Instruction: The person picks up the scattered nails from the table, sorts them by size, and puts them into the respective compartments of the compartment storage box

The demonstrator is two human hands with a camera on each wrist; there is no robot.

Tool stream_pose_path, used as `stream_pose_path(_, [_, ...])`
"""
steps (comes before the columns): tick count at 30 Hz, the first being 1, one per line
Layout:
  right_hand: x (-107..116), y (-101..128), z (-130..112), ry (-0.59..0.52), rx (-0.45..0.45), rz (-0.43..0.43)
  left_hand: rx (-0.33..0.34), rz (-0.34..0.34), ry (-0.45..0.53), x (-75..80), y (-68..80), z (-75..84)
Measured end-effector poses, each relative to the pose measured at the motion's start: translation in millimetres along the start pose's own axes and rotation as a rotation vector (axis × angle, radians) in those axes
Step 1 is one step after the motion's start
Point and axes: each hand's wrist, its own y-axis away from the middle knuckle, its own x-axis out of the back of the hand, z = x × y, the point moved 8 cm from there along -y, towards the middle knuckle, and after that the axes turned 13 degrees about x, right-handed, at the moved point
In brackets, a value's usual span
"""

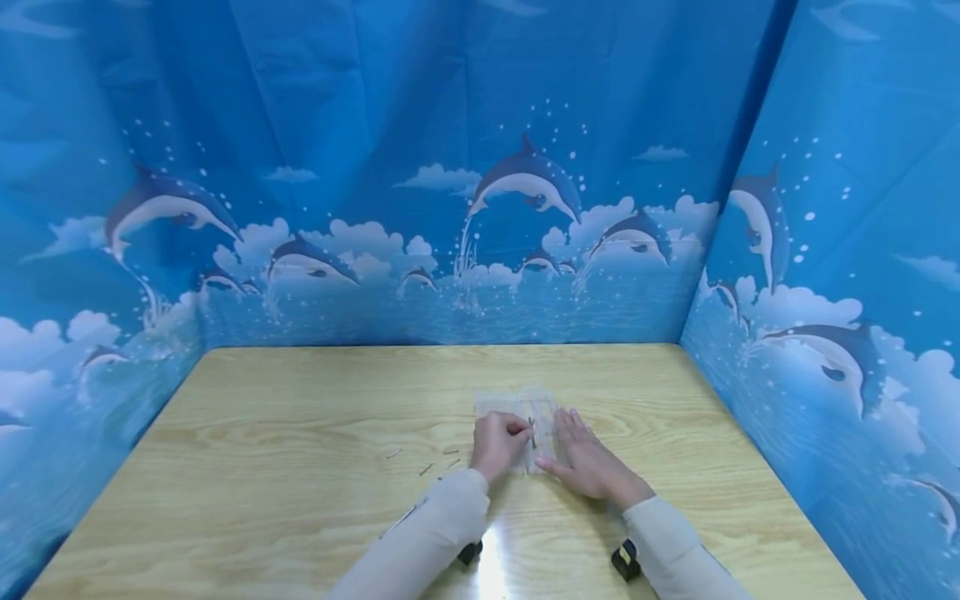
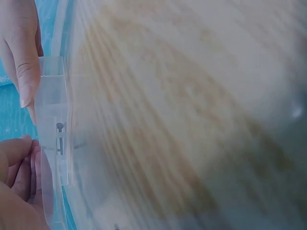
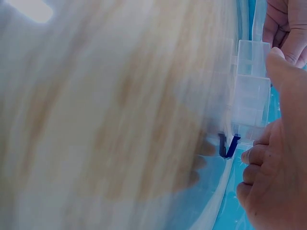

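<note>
clear plastic compartment box (image 1: 546, 408) sits open right of center on the pale wood-grain table (image 1: 262, 433). left hand (image 1: 497, 443) over its left half, thumb and fingertips drawn narrow beside a thin dark stick-like piece (image 1: 533, 442) in the box; can't tell if it's gripped. right hand (image 1: 588, 462) spread wide, touching the box's right side. more small thin pieces (image 1: 426, 469) lie scattered on the table, left of the box. blue dolphin-print curtain (image 1: 375, 167) along far side and right.

- The box (image 3: 253, 103) was clear, smooth plastic.
- The tabletop (image 1: 300, 408) had a glossy wood-grain finish.
- The backdrop (image 1: 300, 100) looked like smooth, faintly creased sheeting.
- The sleeves (image 1: 431, 533) were matt cloth.
</note>
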Motion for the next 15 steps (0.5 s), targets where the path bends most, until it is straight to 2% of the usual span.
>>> stream_pose_path(15, [0.9,0.2,-1.7,0.006,-0.007,-0.005,-0.008,-0.008,0.003,2.5,-0.7,0.1])
